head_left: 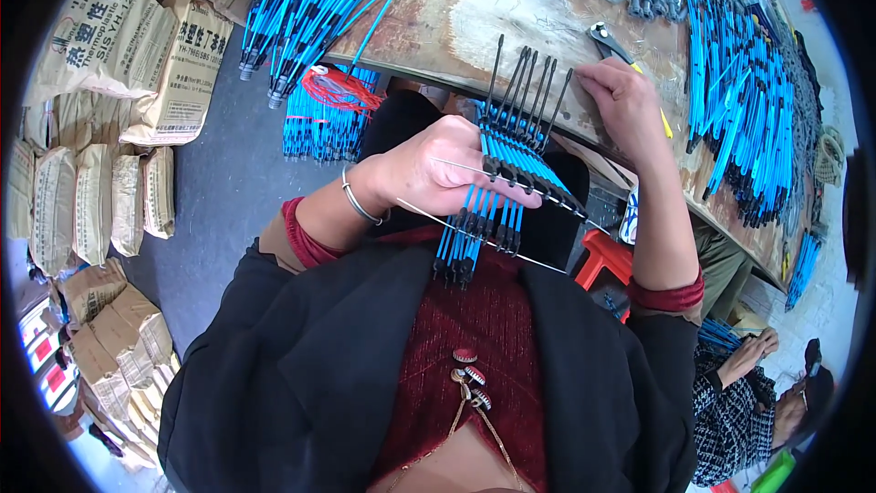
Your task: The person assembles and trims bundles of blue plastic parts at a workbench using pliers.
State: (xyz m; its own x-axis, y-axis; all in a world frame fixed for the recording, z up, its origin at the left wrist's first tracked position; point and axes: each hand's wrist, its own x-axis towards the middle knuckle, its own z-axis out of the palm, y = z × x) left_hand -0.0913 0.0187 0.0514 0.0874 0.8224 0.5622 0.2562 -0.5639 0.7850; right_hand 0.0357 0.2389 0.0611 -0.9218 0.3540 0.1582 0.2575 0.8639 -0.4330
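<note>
At the bench (511, 9) edge, left hand (438, 169) clasps the blue-and-black rods (511, 160); right hand (625, 100) pinches their black tips.

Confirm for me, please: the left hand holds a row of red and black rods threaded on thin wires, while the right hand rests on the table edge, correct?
Not quite: the head view shows the rods in the left hand are blue and black, not red. The right hand does rest at the table edge.

Row of blue-and-black rods (511, 164) threaded on thin wires, fanned, tilted
</note>
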